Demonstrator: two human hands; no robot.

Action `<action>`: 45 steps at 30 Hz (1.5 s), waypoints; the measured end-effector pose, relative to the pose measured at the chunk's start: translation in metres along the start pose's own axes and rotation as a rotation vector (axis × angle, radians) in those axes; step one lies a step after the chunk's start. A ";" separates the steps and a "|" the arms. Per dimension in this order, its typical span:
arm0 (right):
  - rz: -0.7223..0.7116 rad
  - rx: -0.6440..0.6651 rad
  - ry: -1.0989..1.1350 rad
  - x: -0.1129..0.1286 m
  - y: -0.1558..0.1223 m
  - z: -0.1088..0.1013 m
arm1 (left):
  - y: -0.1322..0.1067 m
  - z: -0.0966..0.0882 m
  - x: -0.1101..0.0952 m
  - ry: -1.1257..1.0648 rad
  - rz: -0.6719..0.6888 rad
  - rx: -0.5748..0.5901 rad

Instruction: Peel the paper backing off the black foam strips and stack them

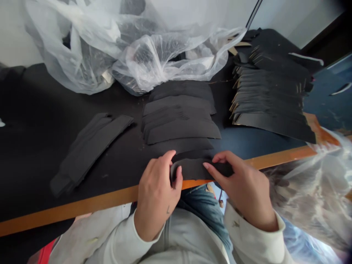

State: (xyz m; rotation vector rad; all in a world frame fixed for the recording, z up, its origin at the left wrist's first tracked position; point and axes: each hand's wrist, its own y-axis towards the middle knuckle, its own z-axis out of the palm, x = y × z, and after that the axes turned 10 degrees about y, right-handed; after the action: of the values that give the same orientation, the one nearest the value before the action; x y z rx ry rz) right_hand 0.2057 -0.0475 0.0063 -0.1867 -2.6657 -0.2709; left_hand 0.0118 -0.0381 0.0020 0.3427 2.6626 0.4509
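Observation:
Near the table's front edge, a dark, flexible flat strip is bent upward at its left end. My left hand has its thumb and fingers closed around that bent end. At the other end, my right hand pinches the strip between thumb and fingers. Just beyond my hands lies a fanned stack of similar black strips, with one loose strip at its near side. What the strips are made of I cannot tell.
A smaller pile of black strips lies to the left. A larger stack of black pieces with tan edges stands at the right. Clear plastic bags line the back. The dark table has an orange-brown front edge.

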 end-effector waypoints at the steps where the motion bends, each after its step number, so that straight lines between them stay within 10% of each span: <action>1: -0.002 0.006 -0.001 0.000 0.000 0.000 | -0.001 -0.003 0.002 0.020 -0.016 -0.006; 9: -0.011 0.008 0.028 -0.002 0.002 0.001 | -0.011 -0.028 0.020 -0.290 -0.212 0.047; 33: 0.060 0.102 -0.020 -0.007 0.006 0.000 | -0.015 -0.028 0.035 0.018 0.052 0.156; 40: 0.029 0.088 0.002 -0.006 0.005 0.000 | -0.012 -0.037 0.052 -0.041 -0.055 0.040; 45: 0.028 0.095 0.023 -0.004 0.006 0.000 | -0.005 -0.048 0.035 -0.029 0.278 -0.078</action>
State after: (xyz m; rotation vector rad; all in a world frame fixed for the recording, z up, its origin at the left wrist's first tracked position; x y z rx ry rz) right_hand 0.2097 -0.0423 0.0054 -0.1897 -2.6435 -0.1361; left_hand -0.0407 -0.0448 0.0291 0.6945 2.5690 0.6275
